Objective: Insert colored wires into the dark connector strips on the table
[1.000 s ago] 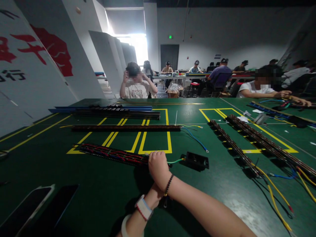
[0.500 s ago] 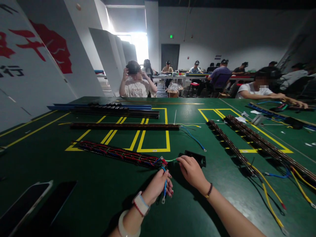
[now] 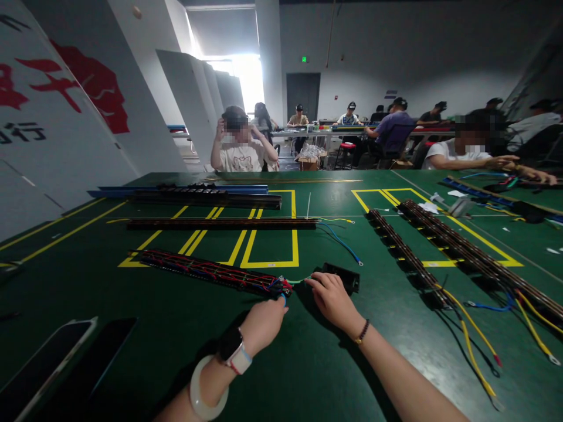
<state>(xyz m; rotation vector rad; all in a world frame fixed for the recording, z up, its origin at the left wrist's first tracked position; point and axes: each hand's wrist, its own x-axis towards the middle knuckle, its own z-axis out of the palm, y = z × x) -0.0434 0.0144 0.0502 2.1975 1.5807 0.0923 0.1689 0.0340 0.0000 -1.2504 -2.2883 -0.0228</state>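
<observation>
A black strip with red and blue wires [image 3: 211, 271] lies on the green table, its wire ends bunched at the right. My left hand [image 3: 264, 323], back turned up, is closed round a blue cable [image 3: 284, 300] close to that end; most of the cable is hidden by the hand. Stretching from the same bunch, a green wire [image 3: 301, 281] runs into the fingertips of my right hand [image 3: 333, 298], which pinch it. Just behind the right fingers is a black open-sided housing [image 3: 349, 279], partly covered by the hand.
Behind lies a long dark strip [image 3: 220, 224] with a blue lead. To the right are two more busbar-like strips [image 3: 407, 255] with yellow cables [image 3: 468, 337]. Two phone-like slabs [image 3: 50, 366] lie front left. Co-workers sit across the table [image 3: 241, 146] and at right [image 3: 466, 152].
My left hand has turned over, palm down, and moved up and left toward the wire bunch; the blue cable's lug is now out of sight. My right hand has shifted slightly left.
</observation>
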